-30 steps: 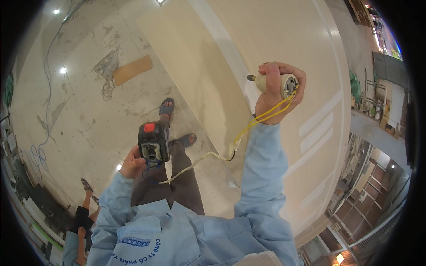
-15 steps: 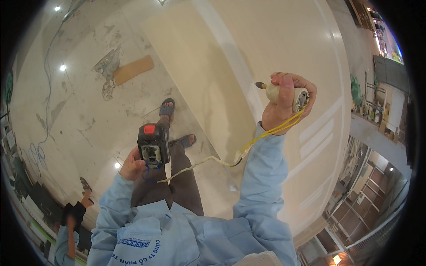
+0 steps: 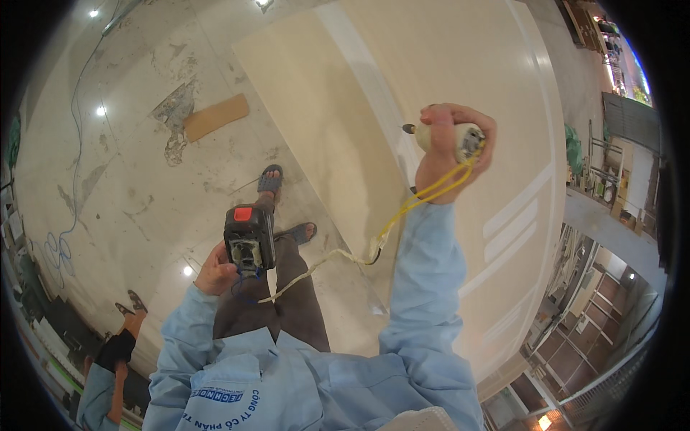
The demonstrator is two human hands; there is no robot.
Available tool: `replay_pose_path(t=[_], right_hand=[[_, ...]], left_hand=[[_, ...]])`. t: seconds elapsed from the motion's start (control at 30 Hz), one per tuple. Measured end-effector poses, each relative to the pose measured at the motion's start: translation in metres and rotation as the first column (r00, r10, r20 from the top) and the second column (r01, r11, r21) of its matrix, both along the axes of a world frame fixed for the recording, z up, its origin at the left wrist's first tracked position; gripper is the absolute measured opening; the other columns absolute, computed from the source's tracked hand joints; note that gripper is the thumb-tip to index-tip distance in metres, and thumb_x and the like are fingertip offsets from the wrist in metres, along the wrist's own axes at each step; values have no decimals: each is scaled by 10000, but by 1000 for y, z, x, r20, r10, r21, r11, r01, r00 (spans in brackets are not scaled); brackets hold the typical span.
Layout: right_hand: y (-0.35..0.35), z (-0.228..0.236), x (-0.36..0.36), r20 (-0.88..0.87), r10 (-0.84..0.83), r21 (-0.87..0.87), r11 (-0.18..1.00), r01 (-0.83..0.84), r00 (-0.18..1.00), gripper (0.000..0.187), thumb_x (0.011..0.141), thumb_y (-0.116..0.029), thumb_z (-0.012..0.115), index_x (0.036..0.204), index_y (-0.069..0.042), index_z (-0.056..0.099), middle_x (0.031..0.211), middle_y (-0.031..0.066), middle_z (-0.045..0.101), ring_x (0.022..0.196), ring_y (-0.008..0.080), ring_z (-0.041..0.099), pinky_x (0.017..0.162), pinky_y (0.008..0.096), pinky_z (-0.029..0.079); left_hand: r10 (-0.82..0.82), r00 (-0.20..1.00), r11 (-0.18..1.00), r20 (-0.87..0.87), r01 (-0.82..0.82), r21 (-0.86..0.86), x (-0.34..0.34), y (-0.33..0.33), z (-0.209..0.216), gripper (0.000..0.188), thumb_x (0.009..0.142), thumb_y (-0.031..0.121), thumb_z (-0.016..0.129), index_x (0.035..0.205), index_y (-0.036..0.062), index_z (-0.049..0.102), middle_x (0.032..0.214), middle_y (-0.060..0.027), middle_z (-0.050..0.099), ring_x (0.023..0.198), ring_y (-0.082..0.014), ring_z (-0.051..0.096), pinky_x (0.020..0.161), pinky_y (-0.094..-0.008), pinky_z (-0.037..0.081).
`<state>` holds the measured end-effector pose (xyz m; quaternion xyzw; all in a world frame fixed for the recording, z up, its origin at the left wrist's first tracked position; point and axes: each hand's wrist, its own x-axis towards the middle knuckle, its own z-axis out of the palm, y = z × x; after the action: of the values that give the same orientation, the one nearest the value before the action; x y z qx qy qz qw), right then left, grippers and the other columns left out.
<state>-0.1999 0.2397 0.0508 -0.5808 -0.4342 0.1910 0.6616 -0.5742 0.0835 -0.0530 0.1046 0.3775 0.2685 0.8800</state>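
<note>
Floor (image 3: 158, 223): grey, stained, filling the left half of the view.
Board (image 3: 467, 57): very large, beige, striped with white bands, behind the right arm.
Co-worker (image 3: 115, 350): lower left, dark shorts, light blue sleeve.
Cord (image 3: 77, 108): long, bluish, looped at its near end, on the floor at far left.
Strip (image 3: 215, 118): brown, flat, roughly rectangular, on the floor beside a dark stain.
Sandals (image 3: 269, 178): one pair, dark, worn by the person.
Left hand (image 3: 215, 269): bare, grasping the battery by its lower left side.
Right hand (image 3: 445, 154): bare, fingers and thumb wrapped round the motor.
Battery (image 3: 249, 237): black, red button on top, held above the legs.
Motor (image 3: 468, 142): cream, cylindrical, held in front of the board, chuck (image 3: 409, 129) toward the left.
Cable (image 3: 320, 262): pale, sagging between the two hands.
Wires (image 3: 431, 192): yellow, running from the motor's rear down to the cable.
</note>
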Motion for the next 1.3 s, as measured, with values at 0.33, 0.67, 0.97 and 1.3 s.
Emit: replay_pose_path(t=[0.33, 0.67, 0.97, 1.3], right_hand=[[2, 10, -1, -156, 5, 97, 995, 11, 988, 197, 830, -39, 728, 902, -35, 545, 804, 99, 644, 717, 166, 624, 675, 293, 514], [10, 5, -6, -91, 30, 28, 999, -28, 995, 213, 823, -26, 725, 897, -36, 526, 806, 104, 643, 705, 170, 628, 663, 309, 532], [17, 4, -7, 59, 5, -71, 997, -1, 998, 183, 850, -55, 693, 904, -21, 521, 794, 120, 643, 730, 189, 636, 718, 340, 533], [28, 6, -18, 37, 85, -49, 995, -83, 996, 221, 820, -27, 732, 907, -35, 529, 806, 92, 637, 710, 155, 622, 678, 306, 526]], left_hand=[[13, 1000, 1000, -22, -13, 29, 2, 1, 0, 869, 728, 276, 824, 1424, -23, 396, 1326, -118, 578, 1216, -238, 585, 1041, -385, 468], [14, 1000, 999, -22, -13, 50, 2, 4, 0, 927, 715, 300, 862, 1440, -15, 378, 1345, -105, 552, 1251, -232, 549, 1058, -380, 445], [2, 1000, 1000, -26, -1, 30, 1, 7, 1, 943, 710, 328, 859, 1442, -16, 374, 1355, -103, 545, 1250, -227, 548, 1063, -374, 438], [28, 1000, 999, -7, -27, 35, 0, 4, -2, 869, 739, 270, 818, 1429, -32, 385, 1348, -124, 561, 1234, -240, 571, 1052, -389, 456]])
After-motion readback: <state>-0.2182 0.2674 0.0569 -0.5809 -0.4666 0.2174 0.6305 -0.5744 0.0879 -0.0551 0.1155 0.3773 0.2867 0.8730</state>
